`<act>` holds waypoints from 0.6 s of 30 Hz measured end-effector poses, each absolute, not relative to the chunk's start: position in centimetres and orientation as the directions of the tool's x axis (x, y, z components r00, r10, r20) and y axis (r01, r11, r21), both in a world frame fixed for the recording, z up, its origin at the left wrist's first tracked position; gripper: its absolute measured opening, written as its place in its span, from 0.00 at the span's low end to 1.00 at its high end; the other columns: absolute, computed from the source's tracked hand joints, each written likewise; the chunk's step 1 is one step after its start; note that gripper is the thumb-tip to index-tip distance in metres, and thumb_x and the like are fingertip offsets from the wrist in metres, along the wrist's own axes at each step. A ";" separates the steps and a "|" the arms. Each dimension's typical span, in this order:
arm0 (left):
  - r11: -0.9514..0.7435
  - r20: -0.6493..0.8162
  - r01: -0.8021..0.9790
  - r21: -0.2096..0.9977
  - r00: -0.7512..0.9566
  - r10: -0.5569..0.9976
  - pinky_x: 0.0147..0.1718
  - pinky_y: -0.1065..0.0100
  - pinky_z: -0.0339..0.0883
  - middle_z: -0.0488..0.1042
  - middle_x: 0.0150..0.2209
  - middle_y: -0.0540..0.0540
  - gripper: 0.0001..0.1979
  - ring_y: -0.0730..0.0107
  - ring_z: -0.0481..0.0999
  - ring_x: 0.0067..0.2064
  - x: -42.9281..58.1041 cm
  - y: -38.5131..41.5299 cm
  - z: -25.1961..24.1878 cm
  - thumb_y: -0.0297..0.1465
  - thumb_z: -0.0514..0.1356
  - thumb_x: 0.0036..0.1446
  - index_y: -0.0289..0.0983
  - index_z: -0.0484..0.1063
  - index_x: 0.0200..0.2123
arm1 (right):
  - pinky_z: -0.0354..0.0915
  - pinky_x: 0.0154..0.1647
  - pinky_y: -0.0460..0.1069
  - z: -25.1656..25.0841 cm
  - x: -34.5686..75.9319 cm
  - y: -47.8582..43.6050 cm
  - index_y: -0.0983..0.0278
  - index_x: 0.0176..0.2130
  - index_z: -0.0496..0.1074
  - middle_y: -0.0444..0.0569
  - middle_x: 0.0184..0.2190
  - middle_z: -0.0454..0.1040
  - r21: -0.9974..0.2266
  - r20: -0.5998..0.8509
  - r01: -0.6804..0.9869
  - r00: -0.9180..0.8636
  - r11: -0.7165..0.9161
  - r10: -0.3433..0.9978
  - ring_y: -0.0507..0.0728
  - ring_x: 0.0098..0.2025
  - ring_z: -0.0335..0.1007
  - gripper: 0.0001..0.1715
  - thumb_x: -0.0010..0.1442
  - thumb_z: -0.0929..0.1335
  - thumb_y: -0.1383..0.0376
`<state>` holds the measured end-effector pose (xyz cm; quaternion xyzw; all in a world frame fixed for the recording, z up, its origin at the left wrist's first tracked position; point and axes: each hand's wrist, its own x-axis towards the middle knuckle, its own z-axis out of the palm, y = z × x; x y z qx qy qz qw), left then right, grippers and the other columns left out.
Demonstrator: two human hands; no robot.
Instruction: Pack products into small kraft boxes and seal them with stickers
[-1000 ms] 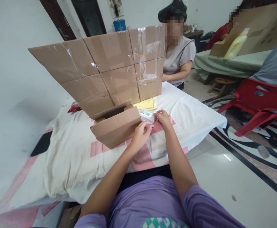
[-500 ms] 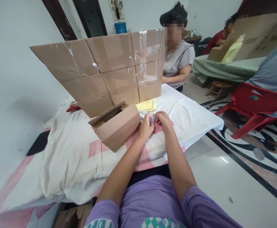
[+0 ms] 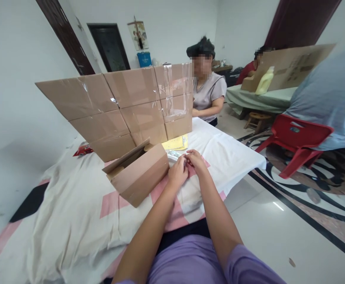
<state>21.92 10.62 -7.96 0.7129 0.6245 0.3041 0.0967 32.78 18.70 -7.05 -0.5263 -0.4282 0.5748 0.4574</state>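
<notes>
My left hand (image 3: 178,173) and my right hand (image 3: 196,161) meet over the cloth-covered table (image 3: 219,146), fingers closed and fingertips together. Whatever lies between them is small, and my fingers mostly hide it. Just past my left hand rests a whitish item with a greenish part (image 3: 174,154), partly covered by that hand. To its left stands an opened brown cardboard box (image 3: 142,175), close to my left hand. Yellow sheets (image 3: 175,142) lie behind it on the cloth.
A tall barrier of taped cardboard (image 3: 142,118) stands behind the box. A red packet (image 3: 82,150) lies to its left. Beyond the barrier sits a person in a grey top (image 3: 209,94). On the right are a red chair (image 3: 302,132) and a second table (image 3: 231,98) with a yellow bottle (image 3: 265,81).
The view has tilted up and turned slightly, so the scene sits lower and further left. My fingertips have drawn closer together, and the small pale thing between them is more hidden.
</notes>
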 end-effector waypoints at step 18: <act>-0.098 0.258 0.955 0.279 0.024 0.966 0.41 0.60 0.71 0.74 0.58 0.39 0.21 0.56 0.81 0.46 23.3 10.5 -6.5 0.30 0.54 0.65 0.42 0.63 0.60 | 0.75 0.33 0.48 -7.8 32.8 18.7 0.66 0.53 0.72 0.48 0.42 0.76 -0.969 -0.218 -0.105 -0.049 -0.223 0.975 0.52 0.35 0.75 0.16 0.70 0.69 0.59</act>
